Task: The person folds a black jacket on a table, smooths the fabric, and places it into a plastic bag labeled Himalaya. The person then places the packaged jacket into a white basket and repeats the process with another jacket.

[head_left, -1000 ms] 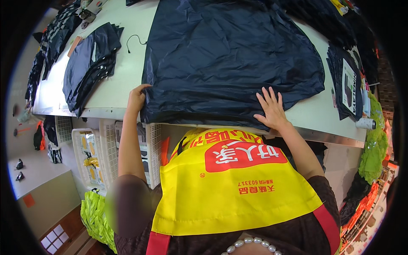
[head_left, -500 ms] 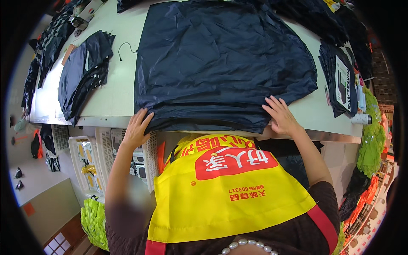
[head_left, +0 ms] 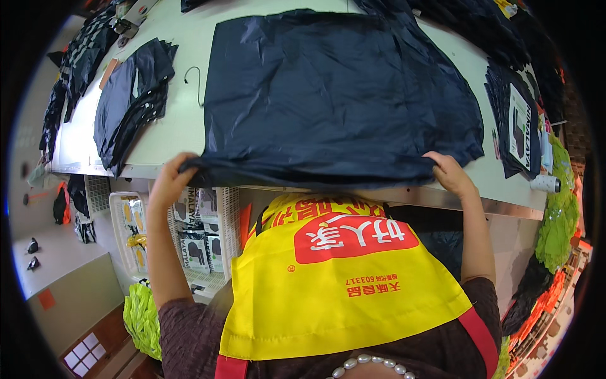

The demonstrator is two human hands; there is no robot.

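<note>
While a dark cloth (head_left: 328,95) lies spread over the pale table (head_left: 188,129), we grip its bunched near edge at both ends — our left hand (head_left: 169,181) with fingers closed on one, our right hand (head_left: 453,177) pinching the other. Dark stacked pieces (head_left: 129,104) lie at left, apart from the cloth.

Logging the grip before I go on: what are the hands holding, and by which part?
The dark cloth, held by its near edge: the left hand grips that edge's left end, the right hand its right end.
</note>
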